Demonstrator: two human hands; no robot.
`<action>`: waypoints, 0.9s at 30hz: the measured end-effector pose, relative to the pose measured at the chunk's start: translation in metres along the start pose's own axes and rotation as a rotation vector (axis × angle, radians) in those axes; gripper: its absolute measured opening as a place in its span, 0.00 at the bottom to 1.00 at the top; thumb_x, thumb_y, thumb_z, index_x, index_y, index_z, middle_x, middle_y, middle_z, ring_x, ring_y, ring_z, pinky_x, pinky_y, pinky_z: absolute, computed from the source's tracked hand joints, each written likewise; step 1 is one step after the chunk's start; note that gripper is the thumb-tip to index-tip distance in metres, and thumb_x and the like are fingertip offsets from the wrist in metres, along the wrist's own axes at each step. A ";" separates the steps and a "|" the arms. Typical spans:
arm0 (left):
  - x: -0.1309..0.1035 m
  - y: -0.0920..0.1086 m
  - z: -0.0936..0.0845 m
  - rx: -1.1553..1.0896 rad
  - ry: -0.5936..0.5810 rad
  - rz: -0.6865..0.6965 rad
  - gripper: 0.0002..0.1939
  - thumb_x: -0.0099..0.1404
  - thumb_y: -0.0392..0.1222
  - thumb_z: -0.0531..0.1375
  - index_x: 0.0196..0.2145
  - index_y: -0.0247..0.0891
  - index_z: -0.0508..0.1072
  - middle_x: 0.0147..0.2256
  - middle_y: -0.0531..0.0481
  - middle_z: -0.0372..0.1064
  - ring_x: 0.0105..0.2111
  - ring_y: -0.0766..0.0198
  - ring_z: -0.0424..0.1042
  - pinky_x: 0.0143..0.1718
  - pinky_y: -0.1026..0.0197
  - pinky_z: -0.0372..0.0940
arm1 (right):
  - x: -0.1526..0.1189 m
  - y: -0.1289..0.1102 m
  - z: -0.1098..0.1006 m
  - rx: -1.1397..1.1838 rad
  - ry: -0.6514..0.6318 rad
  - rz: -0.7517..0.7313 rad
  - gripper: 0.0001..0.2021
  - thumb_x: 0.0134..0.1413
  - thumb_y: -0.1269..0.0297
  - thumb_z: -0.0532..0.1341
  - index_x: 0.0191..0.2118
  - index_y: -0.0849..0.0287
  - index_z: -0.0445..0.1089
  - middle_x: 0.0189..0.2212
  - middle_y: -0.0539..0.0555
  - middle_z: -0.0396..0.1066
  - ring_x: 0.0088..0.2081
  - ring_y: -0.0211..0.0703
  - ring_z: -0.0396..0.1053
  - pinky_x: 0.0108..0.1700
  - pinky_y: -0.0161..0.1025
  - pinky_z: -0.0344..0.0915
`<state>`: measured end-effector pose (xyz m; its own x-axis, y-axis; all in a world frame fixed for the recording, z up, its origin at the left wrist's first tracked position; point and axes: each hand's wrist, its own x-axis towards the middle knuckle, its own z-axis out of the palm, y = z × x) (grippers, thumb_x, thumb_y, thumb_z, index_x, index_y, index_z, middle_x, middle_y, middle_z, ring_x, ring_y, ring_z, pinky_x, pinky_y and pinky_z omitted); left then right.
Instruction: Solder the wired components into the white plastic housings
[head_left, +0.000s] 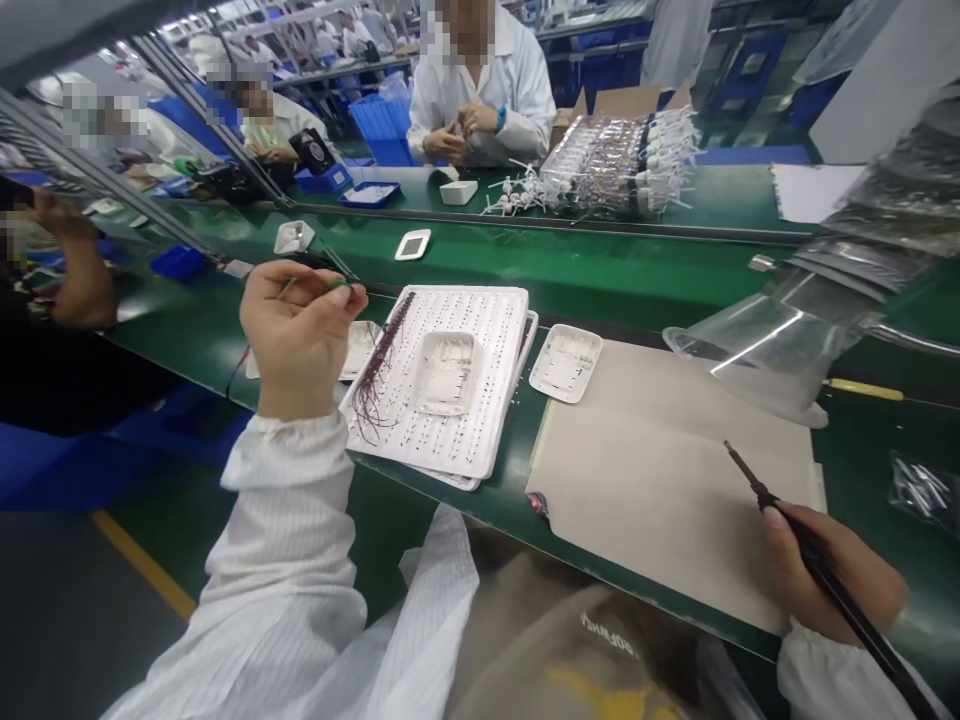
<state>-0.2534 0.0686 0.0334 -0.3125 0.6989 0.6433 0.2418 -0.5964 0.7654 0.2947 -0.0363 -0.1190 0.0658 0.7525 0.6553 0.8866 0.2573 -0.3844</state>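
Observation:
My left hand (292, 330) is raised over the bench left of the white tray, its fingers pinched on a small green piece (342, 284); the exact kind is too small to tell. My right hand (840, 575) is wrapped round a soldering iron (742, 465), whose tip points up and left above a beige sheet (652, 480). A stack of white trays (499, 325) bears rows of small dark marks, and a bundle of dark red wires (384, 365) lies along its left side. One white plastic shell (446, 375) sits on the top tray; another white shell (566, 362) lies right of it.
A clear fume hood (772, 335) on a flexible duct hangs over the sheet's far right corner. Beyond it lies a yellow-handled tool (866, 389). A bag of metal parts (922, 490) is at the right. Across the green bench (510, 265) a co-worker (480, 90) sits beside bundled cables (615, 165).

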 end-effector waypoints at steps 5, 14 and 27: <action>-0.089 0.044 0.114 0.167 -0.483 -0.047 0.12 0.62 0.36 0.67 0.43 0.41 0.71 0.38 0.51 0.77 0.37 0.64 0.78 0.40 0.60 0.76 | 0.002 -0.002 -0.004 0.017 0.057 -0.180 0.07 0.53 0.63 0.70 0.38 0.52 0.74 0.27 0.52 0.78 0.21 0.43 0.74 0.19 0.34 0.65; -0.140 -0.022 0.197 0.745 -0.733 -0.173 0.17 0.66 0.30 0.59 0.52 0.40 0.67 0.41 0.46 0.78 0.44 0.52 0.78 0.44 0.52 0.71 | 0.003 -0.018 -0.012 0.174 0.046 -0.256 0.04 0.57 0.67 0.67 0.39 0.57 0.72 0.30 0.51 0.78 0.28 0.43 0.77 0.32 0.35 0.74; -0.207 0.028 0.193 0.635 -0.731 -0.104 0.11 0.66 0.34 0.59 0.46 0.39 0.70 0.42 0.46 0.77 0.41 0.59 0.78 0.45 0.56 0.72 | 0.000 -0.021 -0.015 0.299 -0.032 -0.229 0.07 0.57 0.69 0.65 0.41 0.55 0.72 0.30 0.53 0.76 0.30 0.48 0.77 0.31 0.41 0.74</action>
<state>-0.0046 -0.0163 -0.0749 0.2354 0.9363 0.2604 0.7625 -0.3441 0.5478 0.2824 -0.0506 -0.1009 -0.1368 0.6724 0.7274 0.7038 0.5827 -0.4063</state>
